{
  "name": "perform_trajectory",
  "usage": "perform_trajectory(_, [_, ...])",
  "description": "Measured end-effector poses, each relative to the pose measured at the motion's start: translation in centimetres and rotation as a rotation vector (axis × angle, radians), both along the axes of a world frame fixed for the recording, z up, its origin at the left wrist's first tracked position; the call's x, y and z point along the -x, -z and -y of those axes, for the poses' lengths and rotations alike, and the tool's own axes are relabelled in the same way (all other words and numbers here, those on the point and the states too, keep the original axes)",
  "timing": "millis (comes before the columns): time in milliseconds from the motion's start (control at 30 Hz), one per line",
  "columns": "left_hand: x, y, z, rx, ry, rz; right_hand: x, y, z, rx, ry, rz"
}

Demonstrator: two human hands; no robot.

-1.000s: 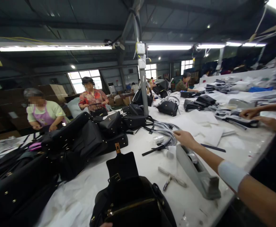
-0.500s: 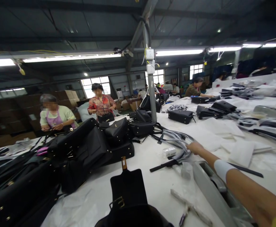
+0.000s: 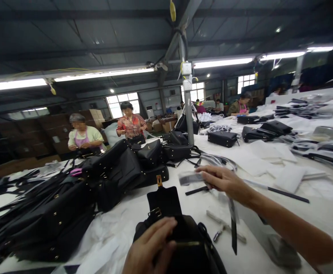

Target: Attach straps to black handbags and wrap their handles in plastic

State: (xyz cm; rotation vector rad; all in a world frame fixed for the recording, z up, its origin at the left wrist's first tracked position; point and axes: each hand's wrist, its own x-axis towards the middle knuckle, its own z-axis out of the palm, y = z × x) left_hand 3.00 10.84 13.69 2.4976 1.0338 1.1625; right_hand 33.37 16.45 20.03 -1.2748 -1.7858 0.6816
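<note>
My right hand (image 3: 226,182) is closed around a black strap (image 3: 234,232) sleeved in clear plastic. One blurred, wrapped end sticks out to the left of the fingers, and a dark end hangs below the hand. In front of me a black bag (image 3: 196,257) has its flap (image 3: 164,203) folded back, showing a gold buckle and a gold clasp plate. Over the bag's left side lies my left hand (image 3: 152,247), its fingers stretched out and holding nothing. Behind my right hand, more plastic-wrapped straps (image 3: 223,161) lie on the white table (image 3: 189,203).
Finished-looking black bags (image 3: 120,167) are heaped on the left. A metal post (image 3: 188,118) rises beyond them. Right of my bag lie a pale bar-shaped tool (image 3: 235,232) and a grey tape dispenser (image 3: 283,251). White sheets (image 3: 292,177) cover the right side. Co-workers stand across the table.
My right hand has come back from the strap bundle toward me, now with a wrapped strap in it. My left hand has entered the view over the bag. The view has shifted slightly left.
</note>
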Motion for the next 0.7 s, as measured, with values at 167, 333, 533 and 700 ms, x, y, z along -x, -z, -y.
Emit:
perform_trajectory(167, [-3.6,-5.0,-1.8,0.165,0.221,-0.03,3.3,0.9,8.0,0.036,-0.142,-0.075])
perform_trajectory(333, [-5.6,-6.1,-3.6,0.569,0.512,-0.21,1.1,3.3,10.5,0.288,-0.144,-0.199])
perform_trajectory(533, [-3.7,-4.3,-5.6,0.521,0.369,-0.303,-3.5,6.8,13.5,0.468,-0.168,-0.203])
perform_trajectory(700, [-1.6,-1.3,-7.1,0.601,0.336,-0.378,-5.3,9.0,15.4,0.549,-0.154,-0.221])
